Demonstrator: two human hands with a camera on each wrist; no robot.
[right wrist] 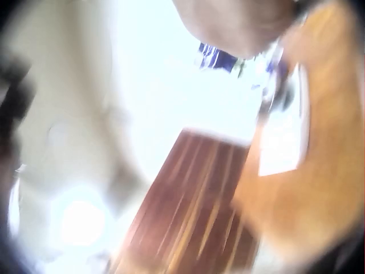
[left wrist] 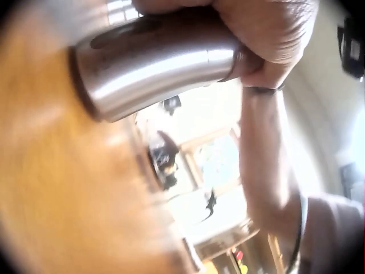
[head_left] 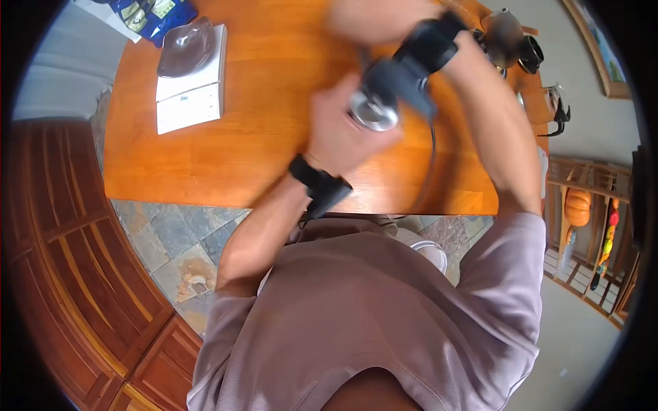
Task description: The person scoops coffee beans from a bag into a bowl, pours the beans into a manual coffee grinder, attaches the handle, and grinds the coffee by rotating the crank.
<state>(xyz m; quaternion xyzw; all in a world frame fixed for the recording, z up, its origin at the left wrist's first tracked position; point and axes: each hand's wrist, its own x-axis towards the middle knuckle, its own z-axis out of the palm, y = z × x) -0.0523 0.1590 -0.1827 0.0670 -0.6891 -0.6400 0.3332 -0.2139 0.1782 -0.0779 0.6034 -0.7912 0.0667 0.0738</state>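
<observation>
My left hand (head_left: pixel 343 133) grips a steel cylinder (head_left: pixel 375 113), its round shiny end facing up in the head view. The left wrist view has the brushed side of that cylinder (left wrist: pixel 159 71) lying tilted above the wooden table, with part of a hand (left wrist: pixel 271 25) over its right end. Just beyond it, my right hand (head_left: pixel 380 19) is a motion blur, and its finger shape and any hold are not readable. A strapped dark wrist camera covers the space between the hands. The right wrist view is blurred and the cylinder does not show there.
A dark glass dish (head_left: pixel 186 48) rests on a white box-like stack (head_left: pixel 188 109) at the table's left, beside a blue bag (head_left: pixel 154 17). Dark vessels (head_left: pixel 531 55) stand at the right edge. A cable (head_left: pixel 432 164) hangs near the right forearm. Wooden cabinets (head_left: pixel 89 253) are at left.
</observation>
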